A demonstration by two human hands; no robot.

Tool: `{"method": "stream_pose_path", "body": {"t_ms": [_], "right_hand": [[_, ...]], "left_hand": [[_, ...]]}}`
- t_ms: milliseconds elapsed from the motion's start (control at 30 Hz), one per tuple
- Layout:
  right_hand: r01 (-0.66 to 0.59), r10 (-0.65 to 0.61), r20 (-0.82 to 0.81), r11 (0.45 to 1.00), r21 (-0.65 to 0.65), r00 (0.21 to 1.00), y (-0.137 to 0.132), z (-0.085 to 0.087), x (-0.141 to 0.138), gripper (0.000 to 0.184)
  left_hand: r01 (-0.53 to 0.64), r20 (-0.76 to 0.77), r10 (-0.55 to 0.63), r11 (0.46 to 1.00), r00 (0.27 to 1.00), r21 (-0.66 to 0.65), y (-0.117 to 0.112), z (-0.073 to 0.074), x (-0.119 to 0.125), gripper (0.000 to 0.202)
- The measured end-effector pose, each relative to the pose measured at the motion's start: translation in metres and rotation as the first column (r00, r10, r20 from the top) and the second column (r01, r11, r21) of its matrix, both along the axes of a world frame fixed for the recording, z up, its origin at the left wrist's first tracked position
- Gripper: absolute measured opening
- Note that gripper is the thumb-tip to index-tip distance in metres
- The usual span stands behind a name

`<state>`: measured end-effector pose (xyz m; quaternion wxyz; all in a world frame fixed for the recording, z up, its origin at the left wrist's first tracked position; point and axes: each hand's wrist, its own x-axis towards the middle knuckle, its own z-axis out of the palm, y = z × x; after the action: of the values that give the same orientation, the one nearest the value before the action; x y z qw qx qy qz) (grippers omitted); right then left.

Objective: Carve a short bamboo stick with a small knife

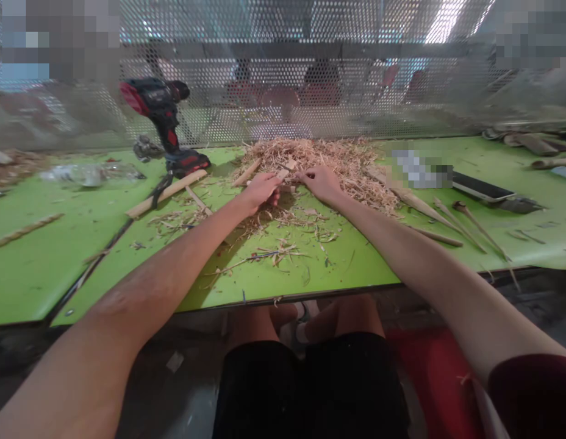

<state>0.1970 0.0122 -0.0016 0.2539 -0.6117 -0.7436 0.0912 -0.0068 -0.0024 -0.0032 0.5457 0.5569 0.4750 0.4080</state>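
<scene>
Both my arms reach forward over a green table [356,262]. My left hand [262,189] is closed around a short pale wooden piece [283,175] at the near edge of a heap of wood shavings [319,161]. My right hand [322,182] is curled shut just right of it, fingers toward the same wooden piece; what it holds is hidden.
A red and black cordless drill [166,125] stands at the back left, with a wooden stick [166,193] lying by it. Several carved pointed sticks [452,213] lie on the right, near a dark flat device [479,188]. A perforated metal screen [287,73] backs the table.
</scene>
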Motion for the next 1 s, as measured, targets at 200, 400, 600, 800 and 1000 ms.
{"method": "stream_pose_path", "body": {"t_ms": [200,400,600,800,1000], "right_hand": [[-0.171,0.17,-0.042,0.985,-0.007,0.984,0.002,-0.002,0.002,0.054],[-0.067,0.068,-0.034,0.997,0.028,0.997,-0.001,0.003,-0.001,0.045],[-0.193,0.193,-0.069,0.981,0.001,0.979,0.004,-0.003,0.004,0.05],[-0.112,0.113,0.004,0.994,-0.004,0.994,-0.001,0.0,-0.002,0.052],[-0.071,0.071,-0.008,0.997,-0.011,0.997,-0.005,0.005,-0.004,0.049]], "left_hand": [[-0.019,0.013,0.019,1.0,1.0,-0.016,-0.006,0.005,0.002,0.021],[-0.015,0.012,0.015,1.0,1.0,-0.026,-0.008,0.008,0.004,0.022],[-0.011,-0.014,0.011,1.0,1.0,-0.013,-0.005,0.005,0.003,0.017],[-0.018,0.003,0.018,1.0,1.0,-0.011,-0.003,0.003,0.003,0.021],[-0.013,-0.003,0.013,1.0,1.0,-0.016,-0.003,0.004,0.003,0.024]]}}
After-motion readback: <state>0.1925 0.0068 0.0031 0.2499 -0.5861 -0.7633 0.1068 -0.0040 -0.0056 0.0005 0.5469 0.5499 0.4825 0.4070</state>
